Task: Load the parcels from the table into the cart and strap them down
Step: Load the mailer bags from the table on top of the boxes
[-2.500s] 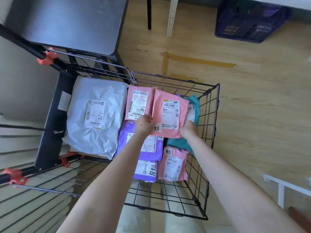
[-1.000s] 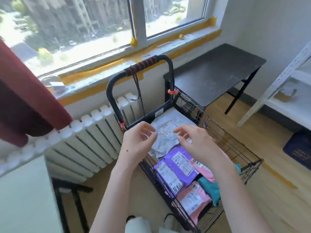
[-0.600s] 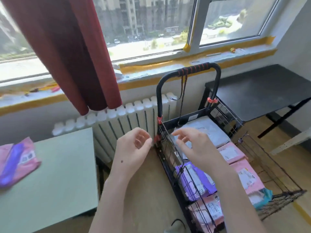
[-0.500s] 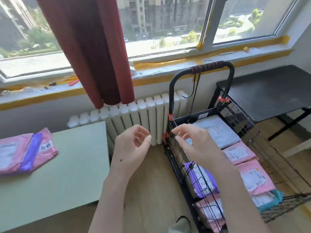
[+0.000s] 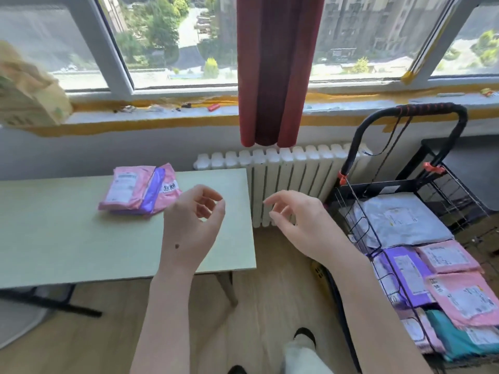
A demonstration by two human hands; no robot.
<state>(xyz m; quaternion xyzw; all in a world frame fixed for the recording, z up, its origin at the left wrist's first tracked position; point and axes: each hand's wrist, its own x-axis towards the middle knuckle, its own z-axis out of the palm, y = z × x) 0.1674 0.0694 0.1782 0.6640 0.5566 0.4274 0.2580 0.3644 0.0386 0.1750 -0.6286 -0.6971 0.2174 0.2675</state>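
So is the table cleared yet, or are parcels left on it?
Not cleared: a small pile of pink and purple parcels lies on the green table, toward its far edge.

Pale green table (image 5: 54, 238). On top: front pink parcel (image 5: 127, 187) with white label, purple parcel (image 5: 152, 193), rear pink parcel (image 5: 168, 201) with white tag, black characters. Dark red curtain (image 5: 278, 71). White ribbed radiator (image 5: 283, 171). Yellow tape (image 5: 162, 121) along sill. Black wire cart (image 5: 359, 190); black handle (image 5: 426, 108) banded in red; orange-red clips (image 5: 342, 180). Inside: pale grey parcel (image 5: 399, 225), violet parcel (image 5: 407, 273), upper pink parcel (image 5: 448, 256), lower pink parcel (image 5: 464, 298), all white-labelled; teal parcel (image 5: 453, 340). Light wood-grain floor (image 5: 270, 306).
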